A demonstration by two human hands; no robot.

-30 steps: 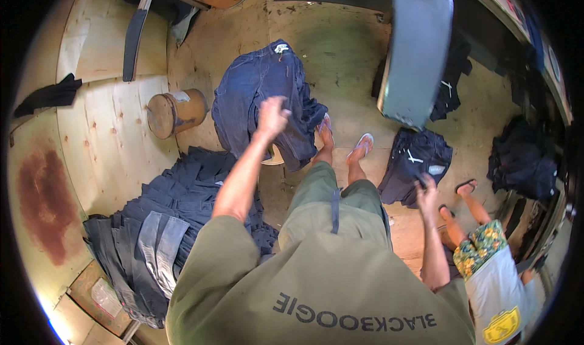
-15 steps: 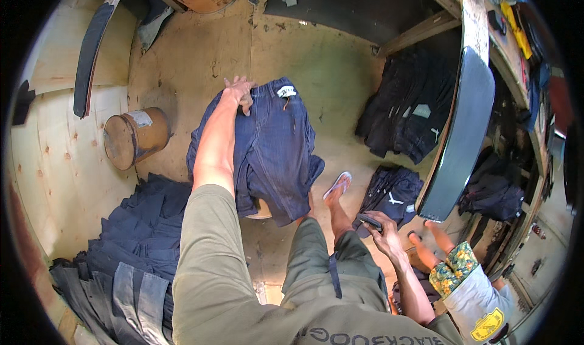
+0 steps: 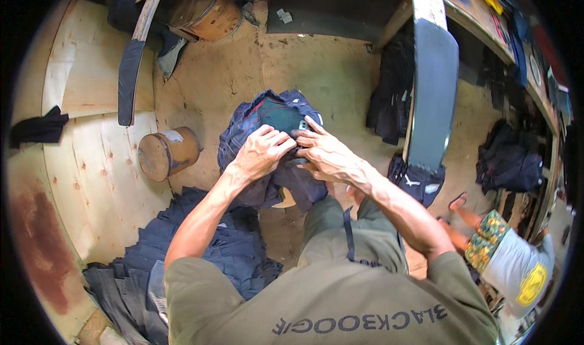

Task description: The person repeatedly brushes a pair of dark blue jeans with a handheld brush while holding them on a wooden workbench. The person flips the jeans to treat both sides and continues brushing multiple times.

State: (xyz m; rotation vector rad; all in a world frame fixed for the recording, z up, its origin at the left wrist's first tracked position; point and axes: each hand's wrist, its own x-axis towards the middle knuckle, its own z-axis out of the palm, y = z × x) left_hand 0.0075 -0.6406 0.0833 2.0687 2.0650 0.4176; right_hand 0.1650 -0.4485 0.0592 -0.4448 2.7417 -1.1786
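Note:
A pair of dark blue jeans (image 3: 234, 133) hangs in front of me, its waist end gathered up and a green inner lining (image 3: 274, 115) showing. With fingers closed, my left hand (image 3: 263, 153) pinches the cloth at the near side of this opening. Close beside it, my right hand (image 3: 331, 153) is bent over the same edge, its fingertips nearly meeting the left ones. A small dark tool (image 3: 297, 161) shows partly under the right fingers; most of it is hidden.
A heap of dark trousers (image 3: 201, 241) lies at lower left, near a brown drum (image 3: 167, 155). Padded wooden arms (image 3: 433, 89) jut in at left and right. More dark garments (image 3: 392, 96) stand at right, where another person in patterned shorts (image 3: 490, 235) is.
The jeans, earlier hanging spread from my left hand, are now bunched with the waist opened. My right hand has come up from the lower right with the dark tool and joined the left.

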